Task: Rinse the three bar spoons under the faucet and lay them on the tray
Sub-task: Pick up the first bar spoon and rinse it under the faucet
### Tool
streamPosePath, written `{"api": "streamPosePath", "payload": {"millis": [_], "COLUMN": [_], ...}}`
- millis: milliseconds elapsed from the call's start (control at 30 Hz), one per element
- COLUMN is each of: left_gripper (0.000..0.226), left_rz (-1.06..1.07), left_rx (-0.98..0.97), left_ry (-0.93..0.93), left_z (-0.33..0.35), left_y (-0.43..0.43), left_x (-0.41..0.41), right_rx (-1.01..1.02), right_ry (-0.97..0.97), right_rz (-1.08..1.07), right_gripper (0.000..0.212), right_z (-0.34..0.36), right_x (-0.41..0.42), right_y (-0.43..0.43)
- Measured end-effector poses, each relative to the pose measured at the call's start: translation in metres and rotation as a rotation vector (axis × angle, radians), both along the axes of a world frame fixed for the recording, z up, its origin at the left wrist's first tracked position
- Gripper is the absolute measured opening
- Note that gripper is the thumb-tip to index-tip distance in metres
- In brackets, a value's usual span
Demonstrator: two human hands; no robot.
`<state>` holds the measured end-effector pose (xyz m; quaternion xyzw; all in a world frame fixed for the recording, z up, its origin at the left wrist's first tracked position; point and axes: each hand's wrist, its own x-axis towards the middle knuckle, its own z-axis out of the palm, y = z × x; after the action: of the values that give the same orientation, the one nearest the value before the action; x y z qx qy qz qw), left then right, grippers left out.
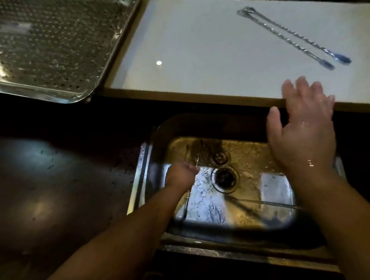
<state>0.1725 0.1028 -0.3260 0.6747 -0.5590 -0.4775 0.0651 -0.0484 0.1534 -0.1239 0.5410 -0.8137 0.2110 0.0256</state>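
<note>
Head view of a dark bench [47, 185] with a steel sink [274, 188] at lower centre. The left hand [180, 175] is down in the sink, its grip curled tight round one bar spoon [190, 193] under a thin stream of water. The right hand [303, 129], wet, fingers spread and holding nothing, hovers over the sink's upper right edge. Two more bar spoons [284, 39] lie side by side on a white board [195, 54] at upper right, apparently not yet rinsed. The perforated tray [55, 51] at upper left carries no spoons, so most of the job remains.
</note>
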Motion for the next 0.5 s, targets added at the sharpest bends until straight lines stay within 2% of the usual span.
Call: {"api": "streamPosePath", "payload": {"millis": [133, 333, 500], "left_gripper": [0.021, 0.037, 0.034], "left_rz": [-0.02, -0.1, -0.08], "left_rx": [0.037, 0.013, 0.045], "left_ry": [-0.083, -0.331, -0.399], "left_z": [-0.024, -0.051, -0.07], "left_y": [0.0, -0.001, -0.003], "left_x": [0.005, 0.013, 0.019], "right_rx": [0.01, -0.015, 0.026], "right_ry": [0.028, 0.019, 0.037], "right_rz": [0.013, 0.036, 0.038], "right_gripper": [0.057, 0.06, 0.057], "right_z": [-0.002, -0.004, -0.001], "right_x": [-0.001, -0.003, -0.004], "right_y": [0.0, -0.001, -0.003]}}
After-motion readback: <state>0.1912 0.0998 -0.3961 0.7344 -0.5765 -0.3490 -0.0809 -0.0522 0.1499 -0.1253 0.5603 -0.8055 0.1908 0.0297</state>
